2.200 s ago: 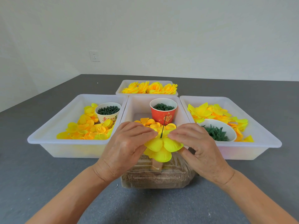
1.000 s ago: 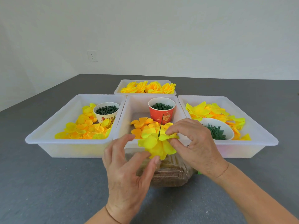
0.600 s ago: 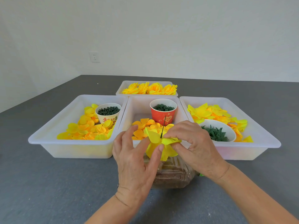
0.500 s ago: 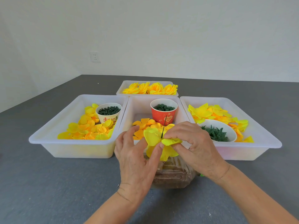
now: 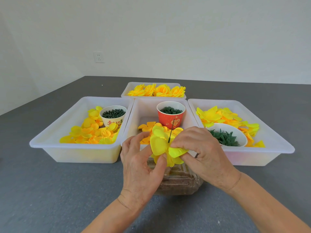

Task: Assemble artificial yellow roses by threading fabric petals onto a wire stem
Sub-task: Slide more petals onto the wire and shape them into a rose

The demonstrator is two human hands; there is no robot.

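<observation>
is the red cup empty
No, the red cup in the middle tray is filled near its rim with small dark green rings.

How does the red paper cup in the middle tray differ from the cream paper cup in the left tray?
The red paper cup is red with a heart emblem; the cream paper cup is pale with red characters. The red one looks taller and stands at its tray's back; the cream one stands among loose yellow petals. Both stand upright, full of small dark green pieces.
</observation>
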